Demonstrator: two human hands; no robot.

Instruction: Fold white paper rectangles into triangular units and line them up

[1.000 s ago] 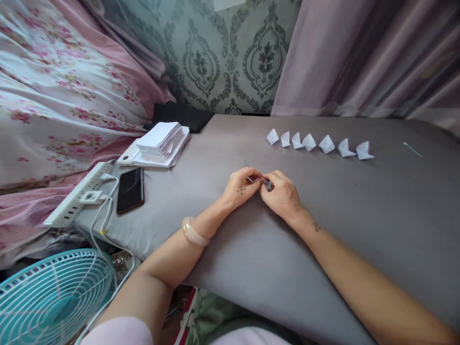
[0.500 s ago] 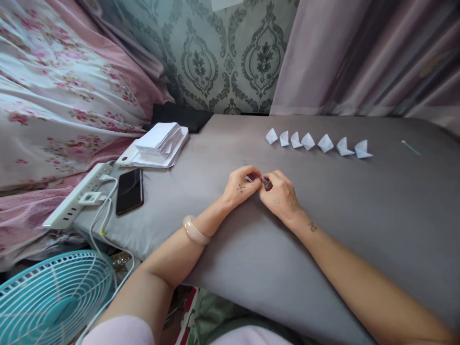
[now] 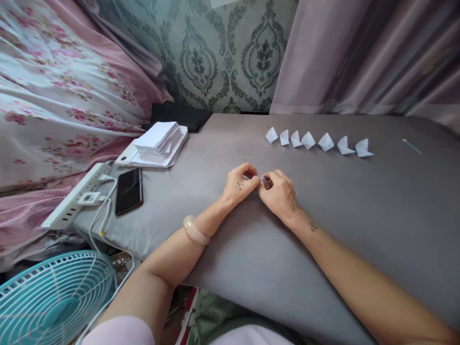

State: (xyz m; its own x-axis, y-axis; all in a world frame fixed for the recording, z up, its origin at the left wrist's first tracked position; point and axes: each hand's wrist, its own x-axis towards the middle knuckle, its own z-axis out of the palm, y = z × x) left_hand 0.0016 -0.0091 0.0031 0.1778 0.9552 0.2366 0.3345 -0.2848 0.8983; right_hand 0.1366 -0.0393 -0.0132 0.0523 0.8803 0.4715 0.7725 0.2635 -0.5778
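Over the middle of the grey-covered surface [image 3: 230, 239], my left hand [image 3: 240, 184] and my right hand [image 3: 279, 191] meet at the fingertips. Both pinch a small folded piece of white paper [image 3: 264, 180]. Most of that paper is hidden behind my fingers, so its full shape does not show. Beyond my hands, to the right, stands a row of several folded white paper boats [image 3: 326, 142]. A stack of white paper sheets [image 3: 158, 139] lies at the back left.
A black phone [image 3: 129, 191] lies on the left beside a white power strip [image 3: 77, 196] with plugged-in cables. Below the surface's left edge is a blue fan [image 3: 61, 302]. A thin pale stick [image 3: 411, 146] lies far right. Patterned wall and curtains [image 3: 330, 57] border the back.
My left fingers have shifted slightly around the paper, and less of it shows on the left side. My right hand keeps its pinch almost unmoved. The boats and stack stay put.
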